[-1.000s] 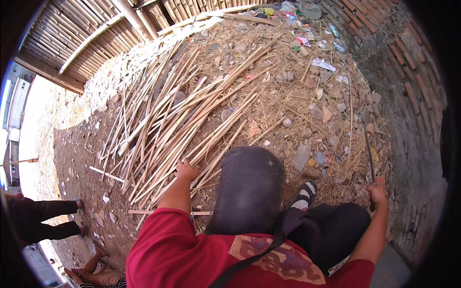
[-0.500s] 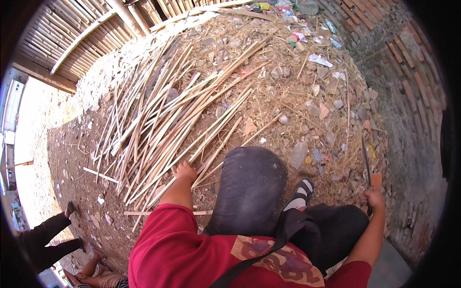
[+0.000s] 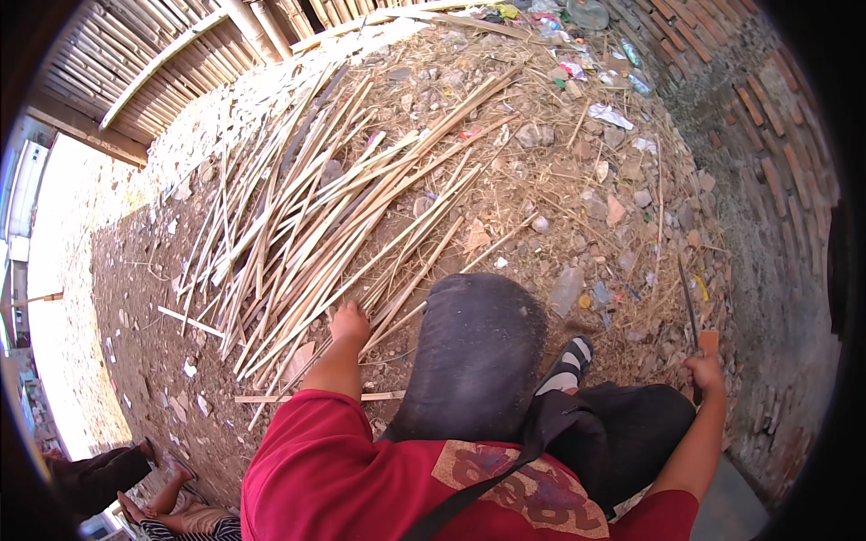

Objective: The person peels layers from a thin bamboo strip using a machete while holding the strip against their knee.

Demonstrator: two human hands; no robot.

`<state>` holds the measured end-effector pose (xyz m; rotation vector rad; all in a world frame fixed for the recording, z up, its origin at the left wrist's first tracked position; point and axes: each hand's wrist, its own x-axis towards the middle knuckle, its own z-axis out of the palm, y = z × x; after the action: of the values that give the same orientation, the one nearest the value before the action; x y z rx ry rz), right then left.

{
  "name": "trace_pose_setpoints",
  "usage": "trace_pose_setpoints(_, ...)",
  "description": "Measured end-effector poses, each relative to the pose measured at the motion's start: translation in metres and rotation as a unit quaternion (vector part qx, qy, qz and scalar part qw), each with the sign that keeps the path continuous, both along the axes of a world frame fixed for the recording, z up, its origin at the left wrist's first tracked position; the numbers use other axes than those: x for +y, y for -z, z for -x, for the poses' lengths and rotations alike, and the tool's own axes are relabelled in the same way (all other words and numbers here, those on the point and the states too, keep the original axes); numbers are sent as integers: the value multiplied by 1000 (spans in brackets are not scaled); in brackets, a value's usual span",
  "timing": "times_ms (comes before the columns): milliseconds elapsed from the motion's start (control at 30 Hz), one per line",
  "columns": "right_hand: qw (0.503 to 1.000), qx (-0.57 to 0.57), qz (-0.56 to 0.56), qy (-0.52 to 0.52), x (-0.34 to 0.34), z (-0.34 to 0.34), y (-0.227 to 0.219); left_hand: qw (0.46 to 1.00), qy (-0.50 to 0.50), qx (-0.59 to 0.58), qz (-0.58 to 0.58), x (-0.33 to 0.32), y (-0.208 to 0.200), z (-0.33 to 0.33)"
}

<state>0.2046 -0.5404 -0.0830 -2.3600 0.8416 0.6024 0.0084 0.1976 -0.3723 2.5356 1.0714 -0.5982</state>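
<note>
A loose pile of long, thin bamboo strips point(image 3: 311, 212) spreads over the ground ahead and to the left. At its near end, my left hand point(image 3: 348, 323) has its fingers curled onto bamboo strips; the fingertips are partly hidden. Far to the right, my right hand point(image 3: 704, 370) is closed around a machete, whose long dark blade point(image 3: 689, 302) points away from me. A flat brown wooden piece point(image 3: 709, 343) shows beside the blade at that hand; I cannot tell whether it is part of the handle. My bent knee point(image 3: 474, 356) lies between the two hands.
A brick wall point(image 3: 767, 180) rises along the right side. Stones, dry straw and litter point(image 3: 586, 54) cover the ground beyond the pile. A bamboo-slat structure point(image 3: 171, 68) stands at the far left. Other people's legs point(image 3: 108, 478) show at the lower left.
My left hand stays at the strips with its fingers more curled, and my right hand keeps the machete. The legs of a person at lower left have shifted. The view has moved slightly.
</note>
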Motion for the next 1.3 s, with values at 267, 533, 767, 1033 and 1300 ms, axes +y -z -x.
trace_pose_setpoints(267,999,34,4,-22,-12,-2,4,973,9,-214,-89,27,2,5)
trace_pose_setpoints(533,1000,-14,-5,-21,5,-2,-1,972,-36,-221,-74,31,-13,-2)
trace_pose_setpoints(767,999,-22,8,-27,4,-5,3,958,-93,-266,-47,24,-8,-4)
trace_pose_setpoints(1033,997,45,51,-29,13,-10,-7,972,-61,-221,-45,27,-4,0)
trace_pose_setpoints(1300,998,14,32,-45,22,-9,-11,963,-28,-266,-32,18,-5,-4)
